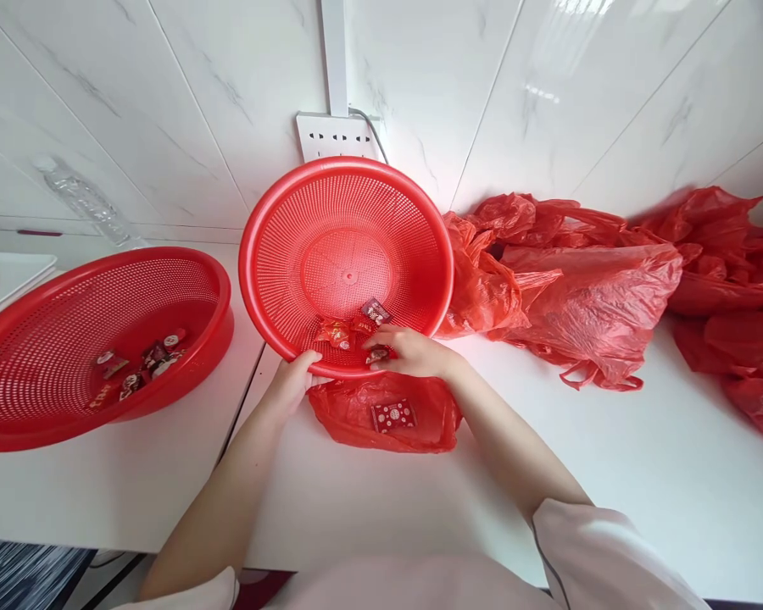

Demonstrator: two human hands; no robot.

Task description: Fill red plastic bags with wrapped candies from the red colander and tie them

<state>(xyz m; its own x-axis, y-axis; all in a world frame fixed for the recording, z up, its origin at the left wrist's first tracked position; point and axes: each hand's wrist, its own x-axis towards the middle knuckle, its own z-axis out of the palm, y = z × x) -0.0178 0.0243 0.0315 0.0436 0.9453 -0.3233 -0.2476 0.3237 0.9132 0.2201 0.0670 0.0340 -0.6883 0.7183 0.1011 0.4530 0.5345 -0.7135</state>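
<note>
White table: remotely I see left hand gripping red colander, right hand among remaining wrapped candies, grip unclear, one patterned box already in plastic bag.

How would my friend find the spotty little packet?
Start at the tilted red basket in the middle of the picture. Below its near rim, an open red plastic bag lies on the white table. The packet is the only piece showing inside: dark red, rectangular, dotted with pale spots.
</note>
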